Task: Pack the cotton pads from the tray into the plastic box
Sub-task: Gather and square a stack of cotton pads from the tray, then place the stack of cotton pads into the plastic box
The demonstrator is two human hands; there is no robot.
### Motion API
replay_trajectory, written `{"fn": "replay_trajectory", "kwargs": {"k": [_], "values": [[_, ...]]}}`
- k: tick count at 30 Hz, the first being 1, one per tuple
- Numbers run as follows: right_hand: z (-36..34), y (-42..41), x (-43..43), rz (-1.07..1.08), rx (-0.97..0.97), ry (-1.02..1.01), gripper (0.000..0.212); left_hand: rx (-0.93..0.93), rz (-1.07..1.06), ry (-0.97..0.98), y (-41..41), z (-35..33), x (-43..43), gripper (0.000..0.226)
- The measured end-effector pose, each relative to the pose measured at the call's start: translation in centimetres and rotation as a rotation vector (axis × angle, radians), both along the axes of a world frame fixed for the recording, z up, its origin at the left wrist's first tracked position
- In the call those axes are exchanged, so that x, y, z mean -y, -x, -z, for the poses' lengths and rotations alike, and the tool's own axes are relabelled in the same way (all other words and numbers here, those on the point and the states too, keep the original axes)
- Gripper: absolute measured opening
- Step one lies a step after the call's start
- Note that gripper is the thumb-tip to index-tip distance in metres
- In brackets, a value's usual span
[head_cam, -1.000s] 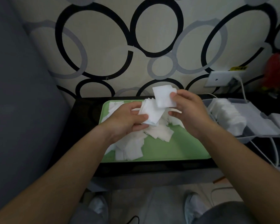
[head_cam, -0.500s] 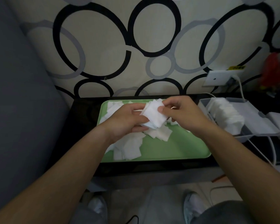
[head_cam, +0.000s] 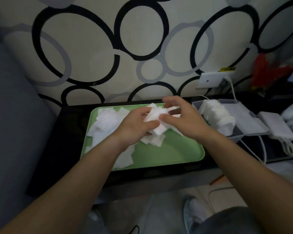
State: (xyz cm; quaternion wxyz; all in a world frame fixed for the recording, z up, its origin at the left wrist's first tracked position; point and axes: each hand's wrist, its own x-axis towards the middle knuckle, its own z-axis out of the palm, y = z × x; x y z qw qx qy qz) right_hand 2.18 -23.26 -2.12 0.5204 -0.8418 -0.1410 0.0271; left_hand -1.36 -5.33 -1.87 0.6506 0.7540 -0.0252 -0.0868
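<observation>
Several cotton pads [head_cam: 156, 122] form a small stack gripped in the left hand [head_cam: 135, 125], held just above the green tray [head_cam: 176, 154], prob. so the edges can be squared before packing. Right hand [head_cam: 183, 119] has its thumb on the stack's near edge, fingers [head_cam: 169, 100] spread loose over it; pinching or only tapping, can't tell. Loose pads [head_cam: 107, 120] lie on the tray's left side. Plastic box [head_cam: 196, 105], lid [head_cam: 247, 119] open, sits just right of the tray w/ a row of pads [head_cam: 218, 115] inside. White charger [head_cam: 276, 125] & cables [head_cam: 262, 149] lie beside it, not blocking the path.
</observation>
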Motion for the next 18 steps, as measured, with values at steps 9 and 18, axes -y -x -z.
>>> {"fn": "replay_trajectory", "kwargs": {"k": [9, 18], "values": [[-1.5, 0.2, 7.3, -0.107, -0.001, -0.055, 0.031, 0.229, -0.134, -0.185, -1.3, 0.4, 6.4, 0.044], [-2.9, -0.7, 17.6, 0.222, -0.051, -0.32, 0.018, 0.328, 0.024, -0.369, -2.9, 1.8, 14.5, 0.009]]}}
